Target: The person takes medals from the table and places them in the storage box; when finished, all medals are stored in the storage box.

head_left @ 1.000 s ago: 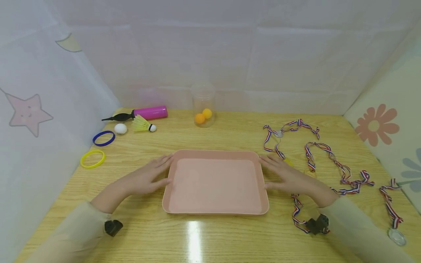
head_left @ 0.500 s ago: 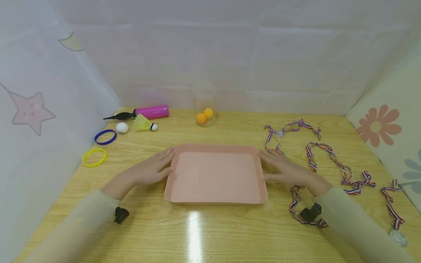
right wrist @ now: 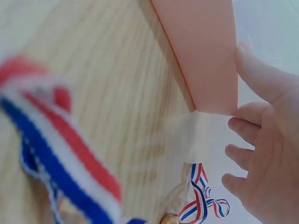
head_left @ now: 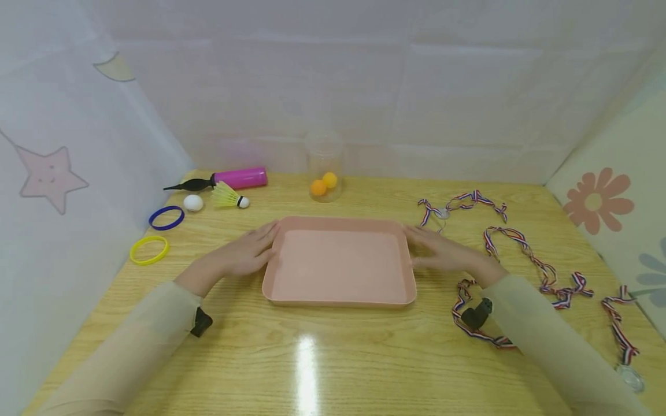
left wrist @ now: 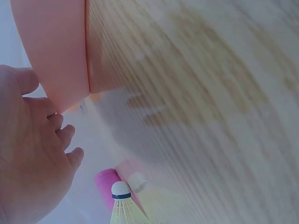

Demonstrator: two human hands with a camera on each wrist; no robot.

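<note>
With your left hand [head_left: 241,257] flat and open against the left rim of the pink tray [head_left: 338,300] mid-bench and your right hand [head_left: 442,254] likewise on the right rim, push evenly, avoiding the ribbons [head_left: 525,251].

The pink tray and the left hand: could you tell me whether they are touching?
Touching. The head view shows the left hand lying flat against the left rim of the pink tray.

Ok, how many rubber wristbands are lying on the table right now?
2, both at the table's left edge: a blue wristband beside the white egg-shaped ball, and a yellow wristband nearer the person, left of the left hand. None looks hidden.
</note>
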